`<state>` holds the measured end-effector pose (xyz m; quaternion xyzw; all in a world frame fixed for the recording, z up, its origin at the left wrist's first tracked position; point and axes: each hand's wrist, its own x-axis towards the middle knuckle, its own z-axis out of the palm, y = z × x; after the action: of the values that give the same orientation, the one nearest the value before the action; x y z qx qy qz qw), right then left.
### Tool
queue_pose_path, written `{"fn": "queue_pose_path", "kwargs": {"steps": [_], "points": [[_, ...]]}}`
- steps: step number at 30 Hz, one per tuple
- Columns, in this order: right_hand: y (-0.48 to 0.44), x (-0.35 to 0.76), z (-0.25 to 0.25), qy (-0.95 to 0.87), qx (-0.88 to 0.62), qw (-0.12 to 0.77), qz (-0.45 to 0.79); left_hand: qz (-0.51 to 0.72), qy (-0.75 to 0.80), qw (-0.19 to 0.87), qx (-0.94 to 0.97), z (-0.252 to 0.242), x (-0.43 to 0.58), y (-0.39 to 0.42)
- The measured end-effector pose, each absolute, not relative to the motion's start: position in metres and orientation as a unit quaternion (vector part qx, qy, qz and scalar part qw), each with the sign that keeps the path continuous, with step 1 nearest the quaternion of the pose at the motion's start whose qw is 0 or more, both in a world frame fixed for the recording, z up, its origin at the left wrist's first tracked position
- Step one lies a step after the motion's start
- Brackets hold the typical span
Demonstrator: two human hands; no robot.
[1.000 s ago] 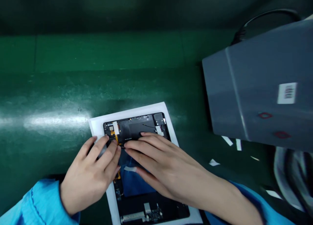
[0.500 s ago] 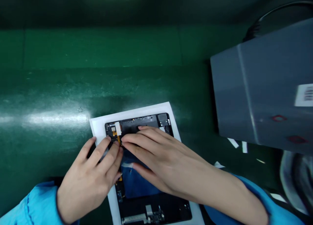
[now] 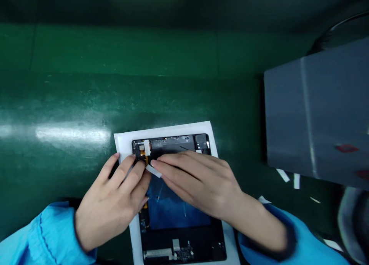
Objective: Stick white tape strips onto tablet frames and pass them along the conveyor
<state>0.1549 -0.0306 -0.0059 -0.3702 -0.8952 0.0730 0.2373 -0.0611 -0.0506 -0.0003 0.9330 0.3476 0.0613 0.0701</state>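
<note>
Green stretches right across this one, a glossy tabletop [image 3: 72,99] with a hard white glare on its left! Over on the right looms the grey box [image 3: 340,115], red marks on its face. Nearer the person, low in the view, lies a white sheet [image 3: 124,142], and flat on top of it, there's our black tablet-like device [image 3: 184,234], its innards showing. Look at the line it takes: the long axis runs away from the person, the far end leaning slightly left, the near end slightly right, short edges across.

Now the hands, in from both sides! The left hand [image 3: 111,205] has its fingers fanned over the device's left edge, thumb apart from the index finger; what lies under the fingertips, I cannot tell. The right hand [image 3: 201,180] reaches over the device, fingers pressed together, pinching one end of a white strip [image 3: 153,171], thumb mostly hidden.

And what a busy interior: a shiny blue panel [image 3: 178,213] fills the middle, a small circuit board [image 3: 183,253] sits near the close end, a black module [image 3: 201,141] takes the far right corner, a white label [image 3: 147,147] the far left, and beside that peeks an orange ribbon [image 3: 146,159]!
</note>
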Motion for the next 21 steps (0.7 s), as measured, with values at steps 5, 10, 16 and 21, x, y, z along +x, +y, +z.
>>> {"fn": "queue_pose_path", "kwargs": {"steps": [5,10,16,21], "points": [[-0.026,0.157,-0.019,-0.911,-0.331,0.231,0.085,0.06,0.355,0.082,0.929,0.001,-0.061,-0.051],[-0.021,0.165,-0.017,-0.919,-0.314,0.206,0.122,0.054,0.353,0.094,0.929,0.001,-0.061,-0.05],[-0.016,0.166,-0.013,-0.927,-0.306,0.177,0.123,0.054,0.35,0.097,0.93,0.001,-0.062,-0.05],[-0.015,0.168,-0.016,-0.924,-0.314,0.17,0.135,0.054,0.348,0.09,0.932,0.0,-0.061,-0.05]]}}
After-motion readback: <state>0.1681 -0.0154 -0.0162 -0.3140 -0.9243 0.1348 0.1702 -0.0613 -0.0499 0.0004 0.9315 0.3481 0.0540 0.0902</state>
